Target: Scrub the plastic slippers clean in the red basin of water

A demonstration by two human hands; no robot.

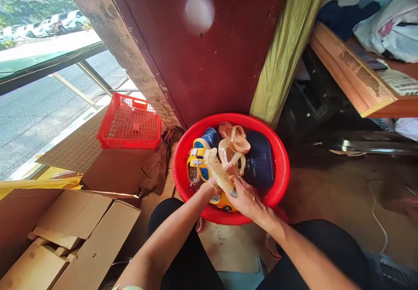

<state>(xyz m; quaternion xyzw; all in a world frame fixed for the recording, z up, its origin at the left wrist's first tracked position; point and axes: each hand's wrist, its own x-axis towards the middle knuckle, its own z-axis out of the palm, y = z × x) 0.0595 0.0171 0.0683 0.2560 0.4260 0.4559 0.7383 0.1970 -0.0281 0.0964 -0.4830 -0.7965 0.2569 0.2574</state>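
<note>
Red plastic basin sits on the floor, packed w/ kids' footwear, both hands over its near side. L hand, gold bangle at wrist, is clamped on a cream-bristled scrub brush, which tilts across the pile. R hand is right up against it, hands together, its fingers at the brush's lower end; can't tell if they grip the brush or the shoe below. That yellow shoe lies under both hands at basin's near rim.

Inside basin: yellow-&-blue shoe on L side, navy shoe next to it, 2 beige jelly sandals at centre, navy ribbed shoe on R side.

Outside basin: brown cloth just L of it, red plastic crate further L, cardboard box lower L. Maroon panel & olive cloth stand behind it. Wooden shelf w/ white plastic bag is up R, white cable on floor R.
</note>
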